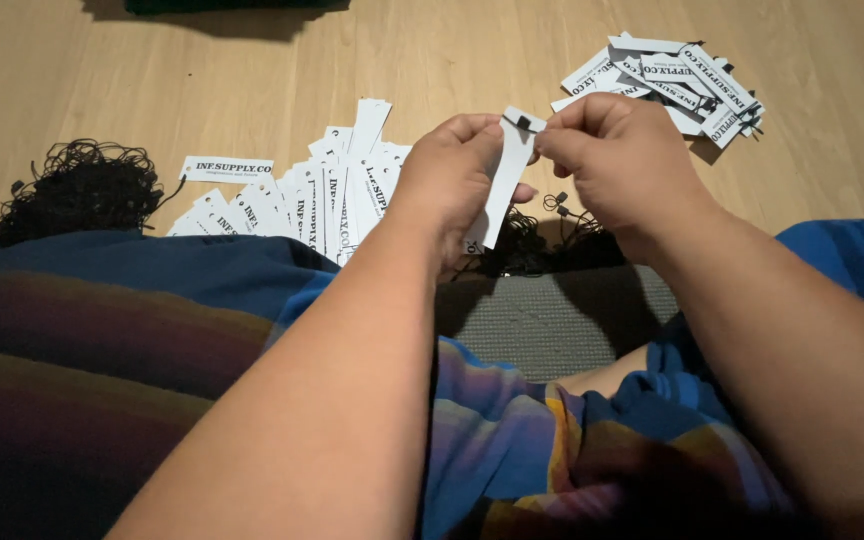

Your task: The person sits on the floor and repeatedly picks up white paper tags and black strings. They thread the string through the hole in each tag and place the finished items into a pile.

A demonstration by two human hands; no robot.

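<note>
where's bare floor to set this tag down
Bare wood floor lies between the fanned tags and the strung tag pile, also above the black string heap. Crowded below the left hand and right hand.

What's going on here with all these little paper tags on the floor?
A person seated on a wooden floor holds one white paper tag up in both hands. The left hand pinches the strip while the right hand works a small black fastener at its top end. A spread of loose tags lies ahead on the left, a second pile on the right, and a tangle of black strings far left.
</note>
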